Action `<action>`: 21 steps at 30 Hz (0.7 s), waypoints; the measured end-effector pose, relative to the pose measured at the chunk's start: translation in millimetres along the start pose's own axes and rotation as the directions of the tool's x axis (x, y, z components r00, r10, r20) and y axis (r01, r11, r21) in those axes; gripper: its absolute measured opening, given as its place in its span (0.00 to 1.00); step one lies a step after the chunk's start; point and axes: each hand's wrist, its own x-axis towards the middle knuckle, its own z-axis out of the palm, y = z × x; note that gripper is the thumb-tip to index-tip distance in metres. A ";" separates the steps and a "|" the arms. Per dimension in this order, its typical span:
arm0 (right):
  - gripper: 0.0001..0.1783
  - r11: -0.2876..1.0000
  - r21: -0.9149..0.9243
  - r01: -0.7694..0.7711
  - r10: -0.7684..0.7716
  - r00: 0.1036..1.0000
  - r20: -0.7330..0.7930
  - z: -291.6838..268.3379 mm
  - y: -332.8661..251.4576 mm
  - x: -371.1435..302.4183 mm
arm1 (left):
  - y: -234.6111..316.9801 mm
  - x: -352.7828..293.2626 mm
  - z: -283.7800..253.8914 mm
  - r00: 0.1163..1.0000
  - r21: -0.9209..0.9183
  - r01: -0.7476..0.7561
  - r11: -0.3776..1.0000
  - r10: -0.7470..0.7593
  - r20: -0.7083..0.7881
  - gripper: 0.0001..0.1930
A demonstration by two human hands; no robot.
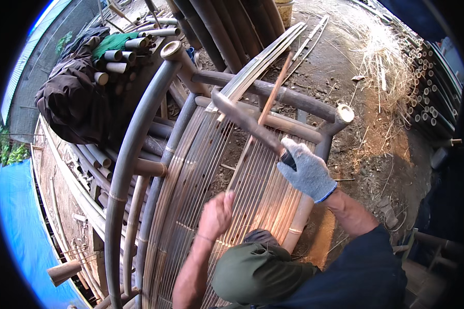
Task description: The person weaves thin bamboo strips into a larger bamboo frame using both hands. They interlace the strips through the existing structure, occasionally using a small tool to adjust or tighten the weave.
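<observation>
My right hand (305, 170), in a grey knit glove, is closed round the dark handle of a machete (247, 123). Its long blade slants up and leftward above the bamboo bench seat (183, 206). Lower and to the left, my bare left hand (217, 215) is closed, thumb uppermost, at the near end of a long bamboo slat (243, 162). That slat runs away under the blade and past the far crossbar; the fingers hide its near end. Thin parallel slats fill the seat, with a gap around the middle. My knee (252, 273), in green cloth, is over the near part.
Loose split bamboo strips (268, 64) rest across the far crossbar (263, 90). A curved bamboo armrest (131, 149) rises at left, beside dark cloth (72, 98) over cut poles. Shavings (384, 62) and stacked bamboo (425, 92) lie at right. Thick poles (227, 31) stand behind.
</observation>
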 end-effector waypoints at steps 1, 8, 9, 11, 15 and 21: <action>0.35 0.997 0.076 0.032 -0.023 0.993 -0.120 -6.4 4.1 -0.2 | 16.1 -2.5 -5.5 1.000 0.002 -0.004 1.000 0.004 -0.001 0.31; 0.22 0.732 0.681 0.006 0.303 0.893 -0.333 -76.2 72.7 -36.9 | 89.2 49.2 -102.5 0.995 0.471 0.095 0.877 -0.071 -0.069 0.41; 0.20 0.708 0.703 0.059 0.338 0.846 -0.412 -79.5 86.4 -42.6 | 91.5 45.5 -105.3 0.992 0.546 0.085 0.834 -0.020 -0.124 0.40; 0.19 0.646 0.763 -0.010 0.508 0.752 -0.420 -90.2 117.5 -52.6 | 94.1 45.9 -107.4 0.993 0.575 0.117 0.810 -0.093 -0.072 0.39; 0.17 0.719 0.669 -0.188 0.596 0.663 -0.453 -93.6 161.8 -69.2 | 93.2 55.3 -75.2 0.995 0.641 -0.007 0.768 -0.057 0.079 0.40; 0.22 0.810 0.411 -0.417 0.576 0.698 -0.426 -93.0 204.9 -72.3 | 93.6 68.7 -20.8 0.976 0.631 -0.211 0.747 0.201 0.089 0.38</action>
